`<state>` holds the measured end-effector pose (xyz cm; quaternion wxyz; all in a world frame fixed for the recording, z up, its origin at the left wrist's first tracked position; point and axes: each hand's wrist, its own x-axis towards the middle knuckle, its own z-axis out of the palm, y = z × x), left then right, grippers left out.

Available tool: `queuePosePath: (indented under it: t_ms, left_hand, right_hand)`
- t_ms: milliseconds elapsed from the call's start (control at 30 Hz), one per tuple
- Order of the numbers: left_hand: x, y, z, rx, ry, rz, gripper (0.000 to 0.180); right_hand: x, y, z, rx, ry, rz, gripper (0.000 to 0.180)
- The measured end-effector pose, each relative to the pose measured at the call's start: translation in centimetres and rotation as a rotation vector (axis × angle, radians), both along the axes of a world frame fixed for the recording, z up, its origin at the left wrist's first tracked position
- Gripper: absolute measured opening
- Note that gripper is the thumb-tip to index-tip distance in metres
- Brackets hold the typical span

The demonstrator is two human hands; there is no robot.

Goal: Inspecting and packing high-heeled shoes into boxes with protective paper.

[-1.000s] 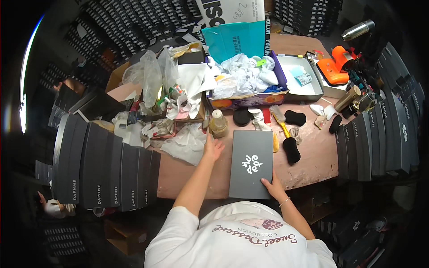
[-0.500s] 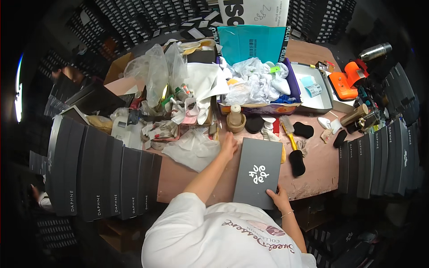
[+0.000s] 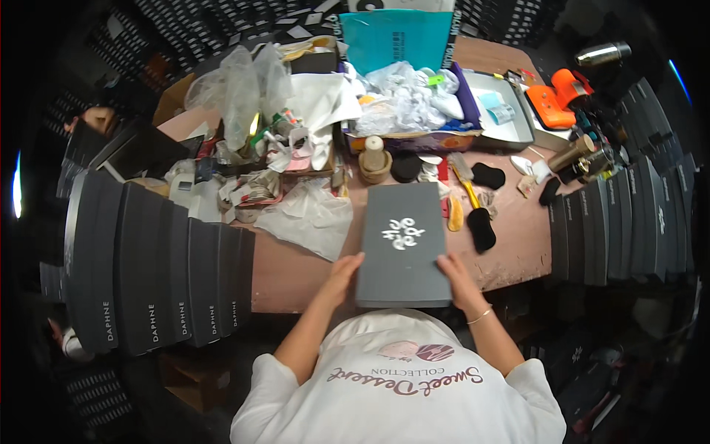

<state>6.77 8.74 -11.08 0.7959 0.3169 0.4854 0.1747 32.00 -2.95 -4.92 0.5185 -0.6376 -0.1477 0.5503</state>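
Note:
A closed dark grey shoebox (image 3: 405, 266) with a white design on its lid lies between my hands, close to my body at the table's front edge. Its long side points away from me. My left hand (image 3: 343, 274) is closed against the box's left side near the front corner. On the opposite side, my right hand (image 3: 460, 281) grips the edge with the thumb towards the lid. The undersides of both hands are hidden.
Stacked grey shoeboxes (image 3: 151, 266) rise on the left, and more shoeboxes (image 3: 617, 222) stand at the right. Beyond my box are a bottle in a round holder (image 3: 374, 159), a yellow-handled brush (image 3: 467, 181), black pads (image 3: 481, 231) and a purple box (image 3: 467, 96) of crumpled plastic.
My left hand has come back from near the bottle to the shoebox's left side. The box has turned straighter and shifted left, with my right hand still on it.

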Motion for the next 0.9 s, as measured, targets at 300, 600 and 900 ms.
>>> queuePosePath:
  t_ms: [300, 600, 900]
  left_hand:
    - [-13.5, 4.7, -1.4, 0.926, 0.764, 0.383, 0.024]
    - [2.9, 16.4, 1.4, 1.315, 0.636, -0.48, 0.016]
    - [10.5, 22.4, -8.4, 1.37, 1.152, -0.673, 0.029]
  right_hand:
    - [-8.2, 1.6, 0.6, 0.245, -0.395, 0.965, 0.046]
    - [-14.3, 5.2, -2.6, 0.459, -0.68, 1.332, 0.038]
    - [-4.3, 3.8, -9.4, 0.444, -1.431, 0.734, 0.038]
